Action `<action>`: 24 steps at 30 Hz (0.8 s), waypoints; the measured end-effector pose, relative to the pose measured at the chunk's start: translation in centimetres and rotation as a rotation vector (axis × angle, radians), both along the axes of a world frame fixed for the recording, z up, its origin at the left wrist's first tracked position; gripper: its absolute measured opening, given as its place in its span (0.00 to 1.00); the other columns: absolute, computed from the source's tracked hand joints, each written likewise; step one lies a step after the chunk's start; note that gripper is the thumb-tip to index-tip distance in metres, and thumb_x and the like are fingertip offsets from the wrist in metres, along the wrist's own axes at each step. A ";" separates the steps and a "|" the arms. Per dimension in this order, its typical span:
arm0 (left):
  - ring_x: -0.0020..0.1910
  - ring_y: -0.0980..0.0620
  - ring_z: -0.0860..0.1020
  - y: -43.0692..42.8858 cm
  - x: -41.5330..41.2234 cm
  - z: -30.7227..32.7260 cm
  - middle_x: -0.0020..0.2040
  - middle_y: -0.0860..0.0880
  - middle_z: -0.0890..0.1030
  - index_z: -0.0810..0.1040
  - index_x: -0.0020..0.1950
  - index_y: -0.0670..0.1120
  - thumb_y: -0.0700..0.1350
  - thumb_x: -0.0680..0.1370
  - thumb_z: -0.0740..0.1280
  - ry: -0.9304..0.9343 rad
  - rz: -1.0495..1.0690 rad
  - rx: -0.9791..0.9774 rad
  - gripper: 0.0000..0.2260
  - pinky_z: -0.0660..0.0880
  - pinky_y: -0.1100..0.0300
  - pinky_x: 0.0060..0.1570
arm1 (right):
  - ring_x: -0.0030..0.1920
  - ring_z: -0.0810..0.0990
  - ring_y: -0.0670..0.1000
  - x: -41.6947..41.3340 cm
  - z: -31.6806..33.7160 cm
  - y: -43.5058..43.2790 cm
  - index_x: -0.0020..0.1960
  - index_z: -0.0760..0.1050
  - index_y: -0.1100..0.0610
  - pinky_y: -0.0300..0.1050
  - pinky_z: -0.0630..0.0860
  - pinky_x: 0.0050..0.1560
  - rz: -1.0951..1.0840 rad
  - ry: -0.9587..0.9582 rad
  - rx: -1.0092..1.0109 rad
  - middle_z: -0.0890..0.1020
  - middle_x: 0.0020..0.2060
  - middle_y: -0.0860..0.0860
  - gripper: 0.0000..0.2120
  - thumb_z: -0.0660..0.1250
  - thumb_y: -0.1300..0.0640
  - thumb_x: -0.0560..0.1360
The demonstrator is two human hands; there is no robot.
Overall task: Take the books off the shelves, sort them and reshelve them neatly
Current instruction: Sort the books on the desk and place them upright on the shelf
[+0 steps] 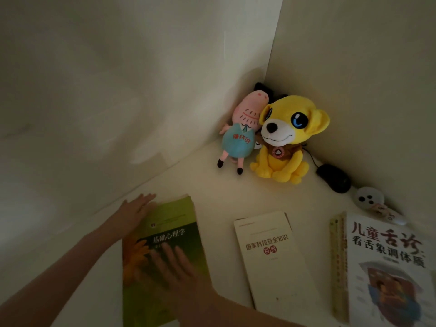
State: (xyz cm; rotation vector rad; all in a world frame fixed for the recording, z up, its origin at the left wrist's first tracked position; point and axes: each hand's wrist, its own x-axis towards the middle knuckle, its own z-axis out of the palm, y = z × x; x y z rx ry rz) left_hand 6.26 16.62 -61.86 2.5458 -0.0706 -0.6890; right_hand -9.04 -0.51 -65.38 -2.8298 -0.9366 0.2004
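Sorting seems under way, reshelving not begun: left hand [136,210] and right hand [179,267] press flat, fingers straight, on the green psychology textbook [174,215] near the surface's left edge. The cream booklet [271,251] and white health book [387,267] lie rightward.

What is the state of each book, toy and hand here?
green book: closed, flat, cover up
cream book: closed, flat, untouched
white book: closed, atop a pile
yellow dog toy: sitting upright
pink pig toy: leaning in the corner
left hand: open, at green book's far corner
right hand: open, flat on green cover
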 end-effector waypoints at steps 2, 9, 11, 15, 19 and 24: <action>0.71 0.48 0.64 -0.7 0.6 0.1 0.73 0.48 0.66 0.67 0.72 0.51 0.53 0.82 0.51 0.055 0.011 0.018 0.19 0.57 0.52 0.71 | 0.69 0.71 0.55 -0.1 -0.6 -0.2 0.69 0.70 0.45 0.54 0.64 0.72 0.071 -0.012 -0.117 0.72 0.69 0.54 0.20 0.46 0.52 0.84; 0.64 0.48 0.72 -1.3 0.5 0.3 0.67 0.48 0.74 0.74 0.65 0.53 0.52 0.83 0.52 -0.015 0.013 0.079 0.16 0.66 0.55 0.62 | 0.69 0.71 0.53 1.5 0.1 -1.4 0.69 0.68 0.45 0.53 0.73 0.64 0.206 0.078 -0.221 0.71 0.70 0.48 0.43 0.70 0.30 0.58; 0.64 0.48 0.71 -1.1 0.7 0.2 0.67 0.49 0.74 0.74 0.65 0.54 0.53 0.82 0.53 -0.015 -0.003 0.083 0.16 0.65 0.55 0.63 | 0.69 0.71 0.52 1.7 -0.1 -1.3 0.69 0.69 0.44 0.53 0.73 0.64 0.211 0.048 -0.180 0.72 0.69 0.47 0.46 0.71 0.29 0.54; 0.67 0.50 0.70 -0.5 0.6 0.0 0.69 0.51 0.72 0.70 0.68 0.56 0.69 0.75 0.53 0.043 0.013 0.059 0.28 0.61 0.51 0.68 | 0.70 0.70 0.51 1.8 0.0 -1.5 0.70 0.69 0.44 0.53 0.66 0.68 0.201 0.064 -0.185 0.71 0.70 0.47 0.50 0.71 0.27 0.51; 0.76 0.52 0.52 0.8 -0.2 -0.2 0.73 0.61 0.56 0.56 0.73 0.64 0.83 0.55 0.41 0.011 0.017 0.060 0.50 0.35 0.40 0.70 | 0.77 0.48 0.61 1.9 0.9 -2.9 0.78 0.47 0.45 0.65 0.55 0.73 0.102 0.103 0.049 0.51 0.78 0.55 0.50 0.65 0.29 0.64; 0.74 0.47 0.56 4.2 -5.1 1.7 0.77 0.55 0.55 0.58 0.72 0.63 0.72 0.64 0.67 0.128 0.813 -0.705 0.40 0.62 0.36 0.64 | 0.75 0.32 0.52 7.0 4.7 -6.3 0.74 0.33 0.37 0.64 0.43 0.75 -0.480 0.793 0.684 0.31 0.73 0.40 0.55 0.73 0.39 0.67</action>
